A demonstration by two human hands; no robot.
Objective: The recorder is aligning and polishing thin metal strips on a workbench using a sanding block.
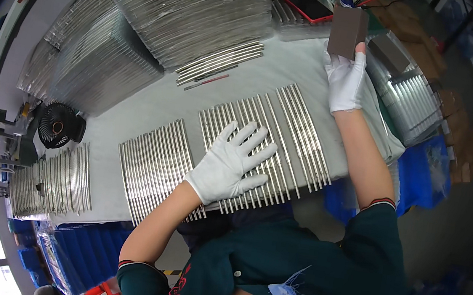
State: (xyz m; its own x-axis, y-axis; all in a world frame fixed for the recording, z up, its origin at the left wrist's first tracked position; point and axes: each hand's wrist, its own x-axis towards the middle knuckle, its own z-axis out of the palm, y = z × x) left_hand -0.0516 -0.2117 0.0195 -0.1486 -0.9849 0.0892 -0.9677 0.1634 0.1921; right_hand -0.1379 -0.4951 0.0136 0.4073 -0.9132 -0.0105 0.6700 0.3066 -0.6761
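Note:
My left hand (231, 162), in a white glove with bare fingertips, lies flat with fingers spread on the middle group of thin metal rods (268, 178). These silvery rods lie side by side, their near ends sticking out past the table edge. At the far right, my right hand (345, 87), gloved the same way, grips a brown sanding sponge (348, 31) shaped like a rectangular block. Its thumb shows on the block's near right corner; the other fingers are mostly hidden. Separate groups of rods lie left of my left hand (153, 163) and to its right (304, 132).
Tall stacks of clear plastic trays (192, 10) stand at the back. A red-edged phone (305, 4) rests on trays. Another brown block (389, 53) sits on trays at right. A small black fan (60, 125) and more rods (59, 178) are at left on the pale-covered table (114, 125).

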